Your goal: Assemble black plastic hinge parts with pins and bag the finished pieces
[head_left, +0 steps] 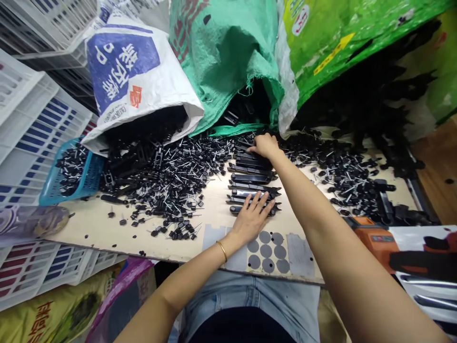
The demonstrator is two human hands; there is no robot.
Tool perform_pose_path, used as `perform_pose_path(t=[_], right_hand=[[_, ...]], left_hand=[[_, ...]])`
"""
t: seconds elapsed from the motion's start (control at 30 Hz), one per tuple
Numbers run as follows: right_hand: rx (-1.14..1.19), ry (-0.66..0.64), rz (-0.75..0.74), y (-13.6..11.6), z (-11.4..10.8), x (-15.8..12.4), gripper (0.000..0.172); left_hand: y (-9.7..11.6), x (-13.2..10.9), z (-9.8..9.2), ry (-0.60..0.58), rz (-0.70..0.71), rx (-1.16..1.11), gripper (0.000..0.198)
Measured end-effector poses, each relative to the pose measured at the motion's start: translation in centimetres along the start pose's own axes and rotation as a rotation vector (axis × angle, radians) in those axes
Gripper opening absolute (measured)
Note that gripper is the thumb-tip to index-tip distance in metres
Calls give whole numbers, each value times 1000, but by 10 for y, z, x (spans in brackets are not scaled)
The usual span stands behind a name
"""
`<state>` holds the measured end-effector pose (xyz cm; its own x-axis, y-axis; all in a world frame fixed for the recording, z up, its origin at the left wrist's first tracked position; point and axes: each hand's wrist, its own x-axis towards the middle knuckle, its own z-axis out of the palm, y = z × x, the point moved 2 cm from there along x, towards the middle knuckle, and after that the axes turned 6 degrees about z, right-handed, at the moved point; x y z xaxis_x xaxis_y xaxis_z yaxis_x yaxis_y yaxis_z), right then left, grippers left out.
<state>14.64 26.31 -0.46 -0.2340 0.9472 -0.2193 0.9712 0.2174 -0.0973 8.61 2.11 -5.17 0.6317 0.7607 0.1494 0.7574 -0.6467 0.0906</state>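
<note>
Black plastic bars: long moulded strips laid side by side in a row, mid pale board worktop.
Left hand: palm down on the nearest bars; fingers spread wide, gripping nothing.
Right hand: on the farthest bars, beside the green woven sack; fingers curled down, grip cannot be told.
Small black pinned parts: scattered left of the row.
Blue mesh basket: left edge, holding similar parts.

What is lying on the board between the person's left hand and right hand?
In the head view, a row of long black plastic bars fills the stretch from the left hand to the right hand; both hands touch its ends.
</note>
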Motion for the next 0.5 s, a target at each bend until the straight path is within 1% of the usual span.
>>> perform_pose_path(t=[0.07, 0.13, 0.2, 0.33, 0.4, 0.43, 0.5], right_hand=[[-47, -70, -33, -2, -1, 16, 40], [-58, -92, -63, 2, -2, 21, 38], [-55, -94, -85, 7, -2, 20, 35], [-52, -44, -95, 16, 2, 10, 29], [-91, 11, -113, 14, 1, 6, 27], [-119, 68, -130, 12, -1, 5, 26], [-163, 222, -151, 6, -13, 3, 28]], left_hand=[[-5, 5, -2, -13, 7, -33, 63], [-10, 9, -4, -20, 19, -59, 65], [-14, 11, -6, -15, 33, -66, 66], [-18, 14, -6, -14, 93, -57, 65], [-21, 17, -6, -14, 116, -54, 62], [-24, 19, -6, -14, 123, -53, 61], [-30, 25, -6, -12, 129, -55, 58]])
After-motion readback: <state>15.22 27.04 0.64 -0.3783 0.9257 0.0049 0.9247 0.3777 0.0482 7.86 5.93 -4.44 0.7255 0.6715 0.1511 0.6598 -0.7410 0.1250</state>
